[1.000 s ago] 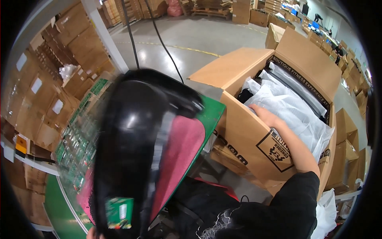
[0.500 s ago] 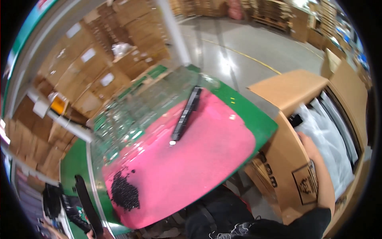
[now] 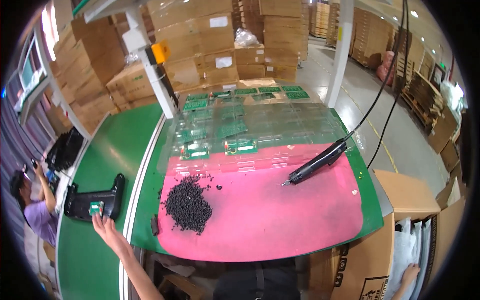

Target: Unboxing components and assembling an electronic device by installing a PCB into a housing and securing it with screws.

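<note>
Over the green belt at left, the fingertips of my left hand [image 3: 109,235] close on the lower edge of a small green circuit board [image 3: 96,207]. Behind that board lies a black plastic housing [image 3: 82,204] with raised ends. Whether the two touch cannot be seen. At the far right, my right hand [image 3: 411,275] reaches into an open cardboard box [image 3: 367,250], its fingers bent over the edge of a white wrapped sleeve [image 3: 404,250]. A black electric screwdriver [image 3: 320,162] lies on the pink mat [image 3: 280,215], bit pointing left.
Small black pieces [image 3: 188,205] form a heap on the mat's left. Clear plastic trays [image 3: 285,125] with several green boards cover the table's back. White posts [image 3: 341,55] rise beside the table. A person in purple [image 3: 40,220] sits beyond the belt. Stacked cartons [image 3: 195,40] stand behind.
My view has swung left from the box to the table and belt. My left hand has come into clear view at the circuit board; my right hand stays in the box, now at the sleeves.
</note>
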Demonstrator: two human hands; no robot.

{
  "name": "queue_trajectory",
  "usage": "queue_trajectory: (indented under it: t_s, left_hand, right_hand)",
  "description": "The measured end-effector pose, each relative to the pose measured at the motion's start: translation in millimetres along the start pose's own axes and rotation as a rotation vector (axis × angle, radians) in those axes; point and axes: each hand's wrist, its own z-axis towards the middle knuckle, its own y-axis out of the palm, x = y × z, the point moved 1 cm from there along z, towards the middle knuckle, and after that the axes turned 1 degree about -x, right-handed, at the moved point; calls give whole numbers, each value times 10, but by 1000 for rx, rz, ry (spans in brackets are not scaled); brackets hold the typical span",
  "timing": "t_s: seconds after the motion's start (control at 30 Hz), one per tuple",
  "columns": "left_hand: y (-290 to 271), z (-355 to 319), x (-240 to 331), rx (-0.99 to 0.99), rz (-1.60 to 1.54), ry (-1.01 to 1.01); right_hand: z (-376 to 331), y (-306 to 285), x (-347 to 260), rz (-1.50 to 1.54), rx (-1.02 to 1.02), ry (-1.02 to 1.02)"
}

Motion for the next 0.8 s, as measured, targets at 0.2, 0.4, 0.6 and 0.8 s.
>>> queue_trajectory:
  t_s: [0.2,0.4,0.6,0.8]
  left_hand:
    - [827,-365,1125,-496,186,734]
    - [1429,-916,2173,-585,135,1325]
    - [1456,-1128,2188,-716,138,1335]
    - [1265,-987,2006,-823,40,1420]
  right_hand:
    - [26,-462,-530,62,52,-149]
    - [-602,-1619,-1681,1434,-950,-221]
    - [-490,-2167,-1534,1185,-641,-276]
    - [-304,-2418,-1596,932,-391,-395]
